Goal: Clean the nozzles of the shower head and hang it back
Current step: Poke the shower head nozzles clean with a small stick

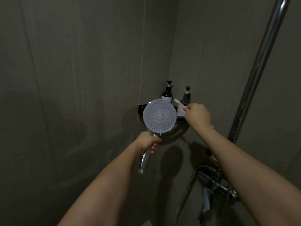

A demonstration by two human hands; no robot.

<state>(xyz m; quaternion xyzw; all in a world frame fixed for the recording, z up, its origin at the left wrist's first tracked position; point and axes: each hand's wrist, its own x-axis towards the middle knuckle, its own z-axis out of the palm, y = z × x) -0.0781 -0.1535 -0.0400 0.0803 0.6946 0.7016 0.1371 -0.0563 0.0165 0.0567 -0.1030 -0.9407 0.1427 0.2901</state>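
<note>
Two hands raised in a dim, grey-walled shower corner. Left hand (147, 142) wrapped round the chrome handle of the shower head (159, 116), fingers curled tight just below the round face. Shower head held upright in mid-air, clear of any holder: long axis near vertical, handle running down and slightly left, nozzle face at the top and turned toward the camera. Right hand (197, 113) pinching a small white brush (179, 103) by the lower end of its handle, fingers closed on it. Brush tilted, bristle end pointing up and left, just beside the upper right rim of the nozzle face; contact with the face not evident. Corner shelf (141, 108) directly behind the shower head, carrying two dark pump bottles (167, 93). Chrome riser pipe (260, 62) slanting along the right wall, with the tap fitting (216, 181) and hose loop at its foot.
</note>
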